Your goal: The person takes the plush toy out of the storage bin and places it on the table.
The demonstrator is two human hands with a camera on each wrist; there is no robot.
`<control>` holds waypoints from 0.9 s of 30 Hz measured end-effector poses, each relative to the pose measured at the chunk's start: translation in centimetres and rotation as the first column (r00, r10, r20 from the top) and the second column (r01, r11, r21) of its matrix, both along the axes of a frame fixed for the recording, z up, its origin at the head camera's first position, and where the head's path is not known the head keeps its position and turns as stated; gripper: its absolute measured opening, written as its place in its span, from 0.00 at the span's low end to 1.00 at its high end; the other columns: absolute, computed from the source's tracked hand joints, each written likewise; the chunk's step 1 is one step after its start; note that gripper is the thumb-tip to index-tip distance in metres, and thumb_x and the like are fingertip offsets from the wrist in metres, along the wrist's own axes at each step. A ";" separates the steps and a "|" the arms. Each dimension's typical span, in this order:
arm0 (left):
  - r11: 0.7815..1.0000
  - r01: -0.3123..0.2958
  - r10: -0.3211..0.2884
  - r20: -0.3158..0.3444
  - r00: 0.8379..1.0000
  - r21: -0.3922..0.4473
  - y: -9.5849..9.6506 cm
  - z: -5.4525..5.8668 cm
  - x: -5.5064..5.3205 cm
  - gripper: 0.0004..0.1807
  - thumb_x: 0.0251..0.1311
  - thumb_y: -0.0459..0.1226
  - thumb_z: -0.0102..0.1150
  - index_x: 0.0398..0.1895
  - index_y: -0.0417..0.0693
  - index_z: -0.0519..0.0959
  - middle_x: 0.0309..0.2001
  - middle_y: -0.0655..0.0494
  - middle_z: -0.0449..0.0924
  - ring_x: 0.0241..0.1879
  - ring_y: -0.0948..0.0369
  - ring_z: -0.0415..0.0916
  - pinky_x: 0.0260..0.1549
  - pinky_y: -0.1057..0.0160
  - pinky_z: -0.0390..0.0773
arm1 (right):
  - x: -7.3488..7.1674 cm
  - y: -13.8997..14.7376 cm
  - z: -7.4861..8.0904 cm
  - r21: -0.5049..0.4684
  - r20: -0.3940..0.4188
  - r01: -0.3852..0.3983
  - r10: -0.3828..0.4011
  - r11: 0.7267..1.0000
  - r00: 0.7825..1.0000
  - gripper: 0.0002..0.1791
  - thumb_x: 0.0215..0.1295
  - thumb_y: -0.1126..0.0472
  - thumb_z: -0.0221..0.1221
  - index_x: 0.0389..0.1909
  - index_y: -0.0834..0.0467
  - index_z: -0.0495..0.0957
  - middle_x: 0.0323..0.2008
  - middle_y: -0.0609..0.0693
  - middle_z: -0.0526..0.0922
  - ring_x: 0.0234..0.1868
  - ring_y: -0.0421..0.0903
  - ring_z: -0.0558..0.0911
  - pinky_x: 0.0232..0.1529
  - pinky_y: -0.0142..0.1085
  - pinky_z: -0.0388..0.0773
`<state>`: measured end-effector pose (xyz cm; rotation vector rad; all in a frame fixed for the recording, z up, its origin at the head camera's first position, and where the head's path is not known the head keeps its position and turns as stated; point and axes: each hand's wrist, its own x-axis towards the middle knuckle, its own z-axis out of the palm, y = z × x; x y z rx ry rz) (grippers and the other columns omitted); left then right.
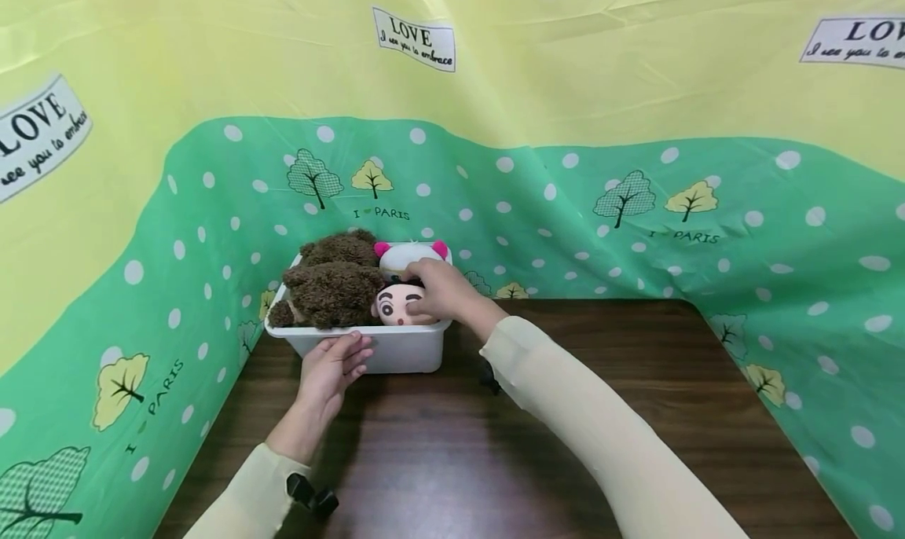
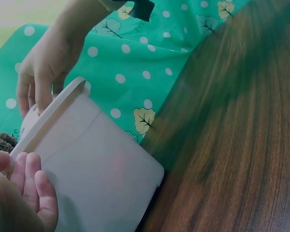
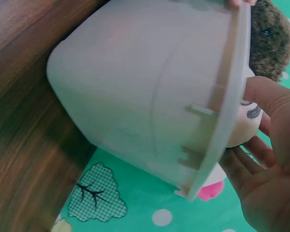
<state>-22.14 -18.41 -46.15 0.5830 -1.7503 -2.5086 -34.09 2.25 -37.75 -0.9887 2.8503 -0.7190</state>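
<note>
A white plastic bin (image 1: 406, 354) stands at the back left of the table, packed with plush toys. My left hand (image 1: 331, 372) holds its front rim, thumb at the edge and fingers against the outer wall. Over the bin's right end, my right hand (image 1: 444, 291) grips a plush doll with a round face and thick black eyebrows (image 1: 394, 305), thumb on the face and fingers behind the head. In the right wrist view the doll's face (image 3: 249, 121) is partly hidden by the rim. Behind it sits a white plush toy with pink ears (image 1: 403, 258).
Two brown fluffy plush toys (image 1: 335, 294) fill the left half of the bin. The dark wooden table (image 1: 601, 413) extends to the right and front. A green and yellow printed cloth (image 1: 509, 201) hangs close behind the bin and along both sides.
</note>
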 end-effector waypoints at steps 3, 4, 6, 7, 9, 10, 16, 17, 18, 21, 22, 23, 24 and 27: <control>1.000 0.003 -0.003 -0.001 1.000 0.004 0.1 0.0 0.0 0.13 0.70 0.40 0.62 0.50 0.47 0.71 0.31 0.63 0.90 0.35 0.65 0.88 0.33 0.67 0.83 | 0.0 0.2 0.8 -0.030 0.000 0.003 -0.003 1.000 1.000 0.28 0.58 0.53 0.74 0.59 0.55 0.81 0.58 0.50 0.83 0.62 0.49 0.79 0.61 0.44 0.77; 1.000 0.002 -0.002 -0.003 1.000 0.005 0.1 0.0 0.0 0.13 0.70 0.39 0.62 0.50 0.47 0.71 0.32 0.62 0.90 0.35 0.64 0.89 0.34 0.66 0.84 | 0.0 0.3 1.0 -0.039 -0.007 0.002 -0.002 0.999 1.000 0.27 0.58 0.54 0.75 0.58 0.55 0.81 0.58 0.50 0.84 0.62 0.49 0.79 0.61 0.44 0.77; 1.000 -0.005 0.005 -0.007 1.000 0.011 0.1 -0.1 -0.1 0.13 0.70 0.39 0.62 0.49 0.46 0.71 0.32 0.61 0.90 0.37 0.63 0.89 0.38 0.62 0.86 | 0.0 0.5 1.5 -0.050 -0.016 0.000 0.000 0.999 1.000 0.27 0.58 0.54 0.75 0.58 0.54 0.81 0.58 0.49 0.84 0.62 0.48 0.79 0.60 0.44 0.77; 1.000 -0.010 0.010 -0.009 1.000 0.013 0.1 -0.1 -0.1 0.12 0.70 0.38 0.62 0.49 0.45 0.71 0.32 0.60 0.90 0.38 0.62 0.90 0.41 0.60 0.86 | 0.1 0.5 1.8 -0.058 -0.019 -0.003 0.002 0.998 1.000 0.27 0.57 0.54 0.75 0.58 0.55 0.81 0.58 0.49 0.84 0.62 0.48 0.79 0.59 0.43 0.78; 1.000 -0.020 0.020 -0.014 1.000 0.015 0.1 -0.2 -0.1 0.11 0.70 0.38 0.62 0.48 0.45 0.72 0.32 0.59 0.91 0.39 0.61 0.90 0.46 0.56 0.86 | 0.1 0.7 2.2 -0.073 -0.032 -0.005 0.003 0.997 0.999 0.28 0.57 0.54 0.75 0.58 0.54 0.81 0.58 0.49 0.84 0.61 0.48 0.80 0.59 0.43 0.78; 1.000 -0.025 0.026 -0.016 1.000 0.015 0.1 -0.3 -0.1 0.11 0.70 0.37 0.62 0.48 0.44 0.72 0.32 0.59 0.91 0.39 0.60 0.90 0.48 0.55 0.86 | 0.2 0.8 2.5 -0.083 -0.039 -0.003 0.000 0.997 0.999 0.28 0.57 0.54 0.75 0.58 0.54 0.81 0.58 0.49 0.84 0.60 0.48 0.80 0.58 0.43 0.78; 0.999 -0.034 0.035 -0.039 0.999 0.012 0.2 -0.1 -0.1 0.12 0.69 0.38 0.63 0.48 0.43 0.72 0.32 0.58 0.91 0.39 0.61 0.90 0.46 0.57 0.87 | 0.7 1.7 4.9 -0.127 -0.069 0.018 -0.027 0.992 0.997 0.29 0.57 0.53 0.75 0.60 0.54 0.81 0.60 0.49 0.83 0.62 0.49 0.79 0.59 0.42 0.78; 0.999 -0.031 0.032 -0.041 0.999 0.013 0.3 0.0 -0.1 0.12 0.69 0.38 0.63 0.48 0.43 0.72 0.33 0.58 0.91 0.39 0.61 0.90 0.45 0.58 0.87 | 0.8 1.9 5.4 -0.132 -0.071 0.019 -0.029 0.991 0.997 0.29 0.57 0.53 0.75 0.60 0.54 0.80 0.60 0.49 0.83 0.63 0.49 0.78 0.61 0.43 0.77; 1.000 -0.027 0.027 -0.040 0.999 0.012 0.3 0.0 -0.1 0.12 0.69 0.38 0.63 0.48 0.43 0.72 0.33 0.58 0.91 0.39 0.61 0.90 0.45 0.58 0.87 | 0.9 2.1 5.9 -0.139 -0.077 0.021 -0.032 0.990 0.997 0.30 0.58 0.53 0.75 0.61 0.54 0.80 0.61 0.49 0.82 0.64 0.50 0.78 0.62 0.43 0.76; 1.000 -0.013 0.013 -0.035 0.999 0.012 0.2 0.0 -0.1 0.13 0.69 0.38 0.63 0.49 0.43 0.72 0.33 0.58 0.91 0.39 0.61 0.90 0.44 0.59 0.87 | 1.2 3.0 7.3 -0.176 -0.086 0.028 -0.044 0.984 0.995 0.30 0.58 0.53 0.75 0.62 0.53 0.80 0.62 0.49 0.82 0.64 0.49 0.77 0.64 0.43 0.74; 1.000 -0.010 0.011 -0.032 0.999 0.014 0.2 0.0 -0.1 0.13 0.69 0.38 0.63 0.49 0.43 0.71 0.33 0.58 0.91 0.39 0.61 0.90 0.43 0.59 0.87 | 1.3 3.4 7.7 -0.194 -0.085 0.030 -0.048 0.980 0.995 0.30 0.58 0.53 0.75 0.62 0.53 0.80 0.61 0.49 0.82 0.63 0.49 0.77 0.62 0.44 0.75; 1.000 -0.009 0.010 -0.029 1.000 0.016 0.2 0.0 -0.1 0.13 0.69 0.38 0.62 0.49 0.43 0.71 0.33 0.58 0.91 0.39 0.61 0.90 0.43 0.59 0.87 | 1.4 3.8 8.1 -0.215 -0.085 0.033 -0.052 0.976 0.995 0.30 0.58 0.53 0.75 0.62 0.53 0.80 0.61 0.49 0.82 0.62 0.49 0.78 0.61 0.44 0.76; 1.000 -0.009 0.010 -0.027 1.000 0.016 0.1 -0.1 -0.1 0.12 0.69 0.38 0.62 0.49 0.44 0.71 0.33 0.58 0.91 0.39 0.61 0.90 0.42 0.60 0.87 | 1.4 4.3 8.5 -0.233 -0.085 0.036 -0.057 0.972 0.995 0.30 0.59 0.53 0.74 0.62 0.53 0.80 0.60 0.49 0.82 0.61 0.48 0.79 0.60 0.43 0.77; 1.000 -0.008 0.009 -0.016 1.000 0.011 0.0 -0.1 0.0 0.11 0.70 0.37 0.61 0.48 0.45 0.70 0.33 0.59 0.91 0.39 0.61 0.90 0.40 0.60 0.87 | 1.3 5.8 9.3 -0.282 -0.093 0.051 -0.080 0.958 0.992 0.29 0.60 0.54 0.74 0.62 0.53 0.80 0.60 0.49 0.82 0.58 0.47 0.80 0.56 0.43 0.79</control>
